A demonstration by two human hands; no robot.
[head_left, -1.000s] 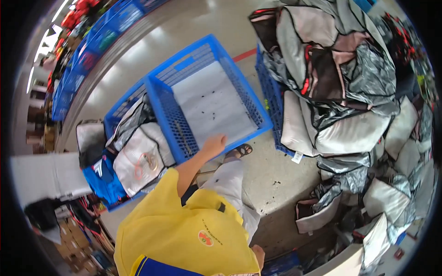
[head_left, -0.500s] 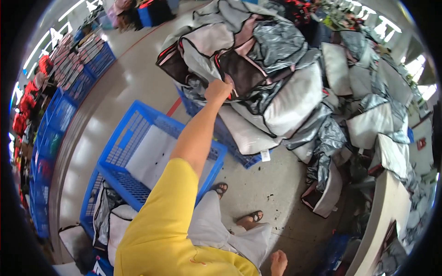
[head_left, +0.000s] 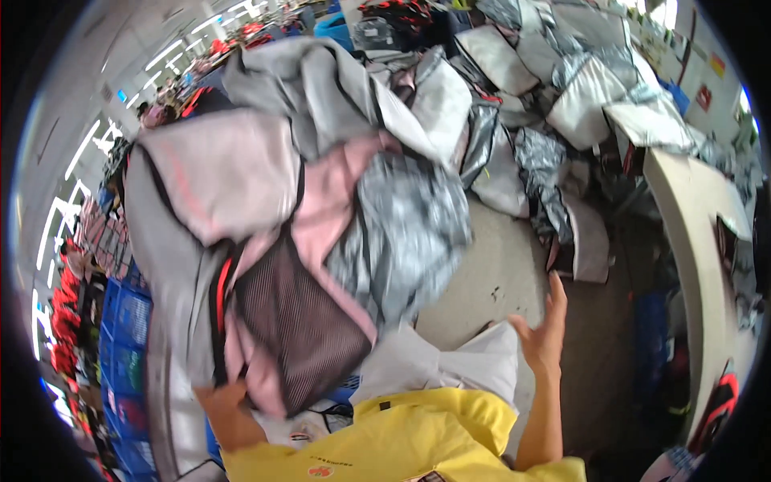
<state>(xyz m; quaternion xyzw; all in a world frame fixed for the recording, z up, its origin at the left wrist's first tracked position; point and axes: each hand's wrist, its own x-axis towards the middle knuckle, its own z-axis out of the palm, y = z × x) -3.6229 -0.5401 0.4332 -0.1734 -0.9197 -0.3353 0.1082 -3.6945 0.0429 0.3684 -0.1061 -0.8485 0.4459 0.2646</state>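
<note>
Pink-grey cover (head_left: 309, 201) pulled closer, long axis forward, left grip (head_left: 229, 406) seemingly clamping it, right grip (head_left: 544, 328) apart

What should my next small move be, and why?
Probably bring the right hand left to the silver part of the grey-and-pink fabric bundle: that hand is open and empty, while only the left hand appears to grip the bundle.

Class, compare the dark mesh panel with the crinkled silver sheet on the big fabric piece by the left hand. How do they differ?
The dark mesh panel is brownish-black; the silver sheet is shiny grey. The mesh panel looks finely striped, the silver sheet creased. The mesh panel lies nearer the left hand than the silver sheet. Both border pink fabric.
</note>
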